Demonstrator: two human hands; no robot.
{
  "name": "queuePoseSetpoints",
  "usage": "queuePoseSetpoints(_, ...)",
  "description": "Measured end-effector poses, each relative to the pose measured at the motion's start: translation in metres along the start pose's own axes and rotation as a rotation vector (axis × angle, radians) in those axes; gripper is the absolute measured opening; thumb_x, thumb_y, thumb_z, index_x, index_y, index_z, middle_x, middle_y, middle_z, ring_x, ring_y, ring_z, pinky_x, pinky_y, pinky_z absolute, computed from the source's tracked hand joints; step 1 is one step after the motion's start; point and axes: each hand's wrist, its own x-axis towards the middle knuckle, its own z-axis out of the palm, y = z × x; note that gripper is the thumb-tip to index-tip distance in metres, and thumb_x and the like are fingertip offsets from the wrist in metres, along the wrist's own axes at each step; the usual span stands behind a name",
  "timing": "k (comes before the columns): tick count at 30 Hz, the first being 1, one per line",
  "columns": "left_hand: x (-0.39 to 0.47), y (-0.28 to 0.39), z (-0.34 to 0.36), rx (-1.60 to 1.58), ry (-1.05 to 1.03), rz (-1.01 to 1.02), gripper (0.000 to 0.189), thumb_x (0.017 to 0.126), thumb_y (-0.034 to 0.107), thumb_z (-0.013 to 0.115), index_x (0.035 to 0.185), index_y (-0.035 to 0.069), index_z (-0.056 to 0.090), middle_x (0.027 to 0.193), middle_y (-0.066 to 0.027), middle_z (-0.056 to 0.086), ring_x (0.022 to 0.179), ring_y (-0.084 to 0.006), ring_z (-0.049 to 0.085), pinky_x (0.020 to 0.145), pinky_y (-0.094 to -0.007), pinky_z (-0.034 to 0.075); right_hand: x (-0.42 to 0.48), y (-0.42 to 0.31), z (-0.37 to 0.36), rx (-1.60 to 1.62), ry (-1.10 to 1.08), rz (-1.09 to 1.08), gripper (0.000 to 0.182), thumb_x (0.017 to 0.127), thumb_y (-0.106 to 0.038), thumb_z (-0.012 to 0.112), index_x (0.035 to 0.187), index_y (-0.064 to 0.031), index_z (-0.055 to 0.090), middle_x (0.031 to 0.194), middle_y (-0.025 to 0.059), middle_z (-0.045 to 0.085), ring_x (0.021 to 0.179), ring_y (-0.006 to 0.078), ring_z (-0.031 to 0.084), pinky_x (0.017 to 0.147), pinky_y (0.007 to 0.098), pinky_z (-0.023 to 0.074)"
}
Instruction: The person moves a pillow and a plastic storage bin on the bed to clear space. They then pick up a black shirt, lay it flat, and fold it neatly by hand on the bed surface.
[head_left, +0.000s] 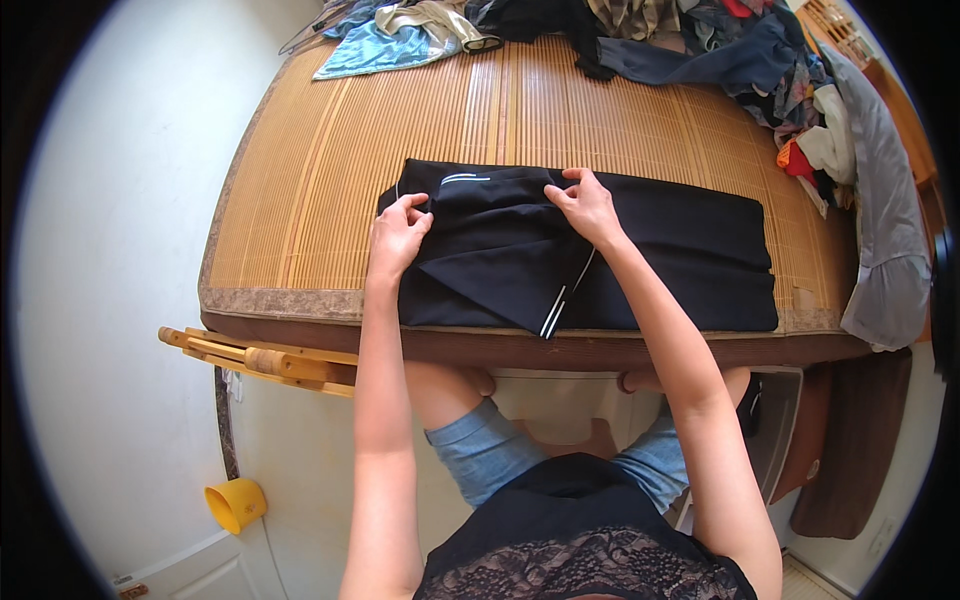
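A black garment with white double stripes (675, 255) lies flat and partly folded across the near edge of a bamboo mat (360, 150). At its left part my left hand (399, 229) has thumb and fingertips close together at the cloth. My right hand (585, 206) touches the far edge of a folded layer, its thumb and forefinger near the fabric. Between the hands runs the folded layer, with one pair of white stripes near its far left corner. Another striped end points toward me at the near edge, forming a triangular flap. Whether cloth is pinched in either hand is hard to tell.
Piled clothes (705, 60) lie along the mat's far side and right corner. A light blue checked cloth (386, 49) is at the far left. Grey fabric (885, 210) hangs at the right. A wooden folding frame (262, 360) stands by the near left edge, above a yellow bin (236, 505).
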Motion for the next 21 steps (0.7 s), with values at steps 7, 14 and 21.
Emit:
queuePoseSetpoints(7,-0.02,0.018,-0.003,-0.229,0.07,0.212,0.045,0.078,0.013,0.073,0.122,0.01,0.064,0.086,-0.0048,0.069,0.081,-0.0186,0.065,0.08,-0.032,0.05,0.009,0.004,-0.01,0.374,-0.087,-0.049,0.064,0.08,-0.029,0.076,0.128,0.004,0.051,0.099,0.0128,0.068,0.093,0.0226,0.066,0.084,0.0333,0.0514)
queuePoseSetpoints(14,-0.061,0.0,-0.007,-0.095,0.081,0.129,0.04,0.085,0.029,0.07,0.118,0.007,0.063,0.089,-0.0008,0.072,0.094,-0.0193,0.064,0.1,-0.0411,0.033,-0.012,-0.006,-0.014,-0.078,-0.048,-0.087,0.065,0.086,-0.04,0.07,0.126,0.0066,0.05,0.091,0.017,0.069,0.093,0.0301,0.068,0.086,0.0372,0.0509)
queuePoseSetpoints(21,-0.038,0.025,0.012,-0.055,0.19,0.05,0.044,0.084,0.022,0.072,0.123,0.008,0.059,0.074,-0.0009,0.07,0.077,-0.0204,0.066,0.092,-0.0398,0.038,-0.008,-0.004,-0.007,0.25,-0.119,-0.128,0.059,0.083,-0.029,0.076,0.126,0.0033,0.052,0.088,0.0135,0.069,0.088,0.0244,0.067,0.082,0.0328,0.0512)
